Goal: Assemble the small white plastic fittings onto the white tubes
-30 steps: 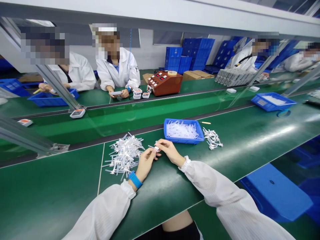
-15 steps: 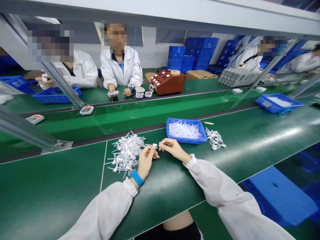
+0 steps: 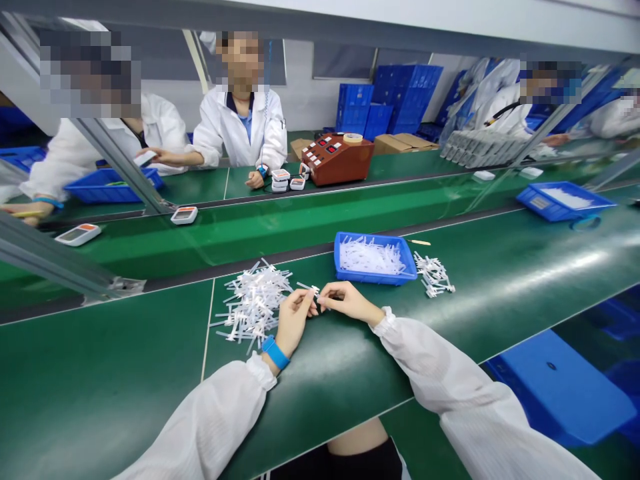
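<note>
My left hand (image 3: 293, 319), with a blue wristband, and my right hand (image 3: 346, 301) meet over the green bench (image 3: 150, 373). Both pinch one small white plastic piece (image 3: 313, 291) between their fingertips. A loose heap of the same white plastic pieces (image 3: 254, 301) lies just left of my left hand. A blue tray (image 3: 375, 275) with more white pieces stands behind my right hand. Right of the tray lies a smaller pile of white parts (image 3: 434, 275).
Beyond the bench runs a green conveyor (image 3: 280, 223) carrying small white devices (image 3: 184, 215). Across it sit two people in white coats beside a brown machine (image 3: 337, 159) and a blue bin (image 3: 107, 185). More blue trays (image 3: 564, 200) and stacked blue crates (image 3: 390, 103) stand at the right and back.
My hands stay together on the small white piece with slight finger movement. The person opposite has reached an arm out to the left. The devices on the conveyor have shifted right.
</note>
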Motion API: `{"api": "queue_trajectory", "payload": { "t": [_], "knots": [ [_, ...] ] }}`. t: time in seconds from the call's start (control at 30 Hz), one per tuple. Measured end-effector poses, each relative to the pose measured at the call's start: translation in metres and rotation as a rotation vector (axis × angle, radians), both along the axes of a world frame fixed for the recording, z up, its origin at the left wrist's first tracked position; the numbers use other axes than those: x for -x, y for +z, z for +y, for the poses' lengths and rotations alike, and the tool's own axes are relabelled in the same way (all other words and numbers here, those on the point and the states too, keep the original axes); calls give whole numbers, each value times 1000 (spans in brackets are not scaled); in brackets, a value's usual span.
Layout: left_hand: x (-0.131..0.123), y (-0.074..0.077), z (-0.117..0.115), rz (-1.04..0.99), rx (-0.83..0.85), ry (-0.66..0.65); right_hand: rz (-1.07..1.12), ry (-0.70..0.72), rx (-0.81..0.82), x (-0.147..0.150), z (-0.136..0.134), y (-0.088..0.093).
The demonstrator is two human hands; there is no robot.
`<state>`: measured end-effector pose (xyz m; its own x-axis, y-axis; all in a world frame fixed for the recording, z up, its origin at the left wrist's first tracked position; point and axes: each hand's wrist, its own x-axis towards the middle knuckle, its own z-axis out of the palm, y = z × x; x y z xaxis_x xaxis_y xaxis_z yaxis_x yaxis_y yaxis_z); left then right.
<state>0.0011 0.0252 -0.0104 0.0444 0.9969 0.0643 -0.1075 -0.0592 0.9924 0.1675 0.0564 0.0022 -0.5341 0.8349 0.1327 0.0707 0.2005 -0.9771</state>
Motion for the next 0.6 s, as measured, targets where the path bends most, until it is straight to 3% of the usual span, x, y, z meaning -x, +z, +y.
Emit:
{"api": "queue_trajectory", "payload": {
  "t": [0.6],
  "knots": [
    [-1, 4, -1, 18, 5, -11, 8, -28, -2, -1, 0, -2]
  ]
}}
